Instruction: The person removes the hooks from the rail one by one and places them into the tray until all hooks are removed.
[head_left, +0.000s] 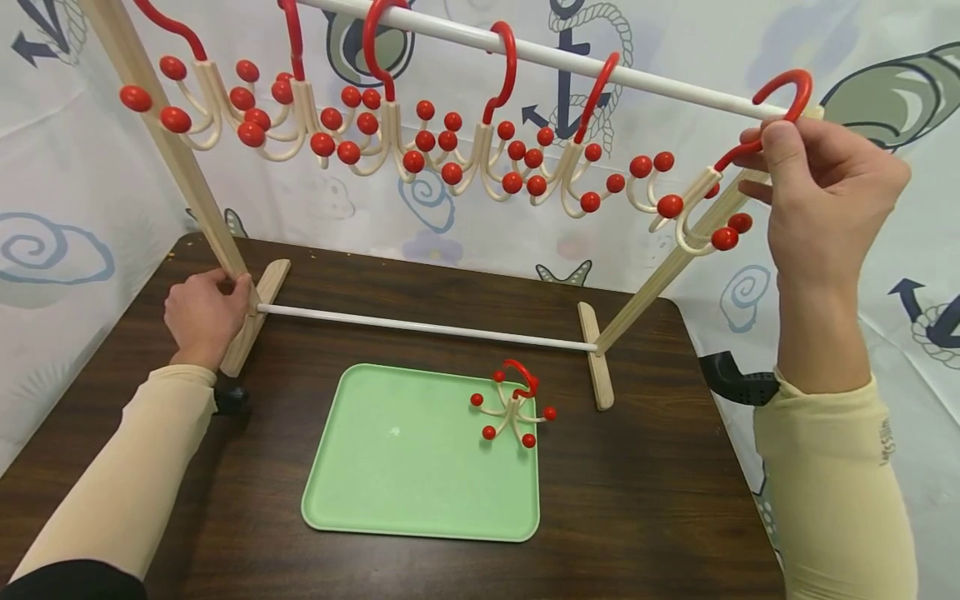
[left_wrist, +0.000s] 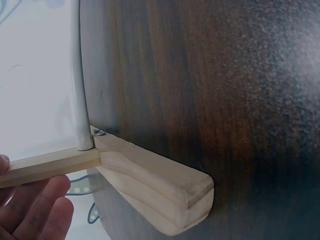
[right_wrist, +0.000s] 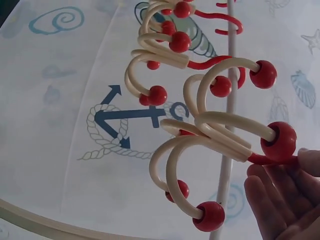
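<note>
My right hand (head_left: 832,179) pinches the red hook (head_left: 801,87) of a cream, several-armed hanger (head_left: 707,182) tipped with red balls, near the right end of the white top rod (head_left: 660,83). The hook's curve overlaps the rod in the head view. In the right wrist view, this hanger (right_wrist: 227,142) lies across the rod, thumb and fingers at its hook. My left hand (head_left: 206,312) holds the left wooden upright (head_left: 176,158) low down, just above its foot (head_left: 243,346). The left wrist view shows the thumb and fingers around that upright (left_wrist: 50,167).
Several similar hangers (head_left: 392,125) hang from the top rod to the left. A green tray (head_left: 405,492) sits on the dark wooden table (head_left: 637,500), another hanger (head_left: 513,406) at its back right corner. A lower white rod (head_left: 427,327) joins the stand's feet. Behind hangs a printed curtain (head_left: 322,225).
</note>
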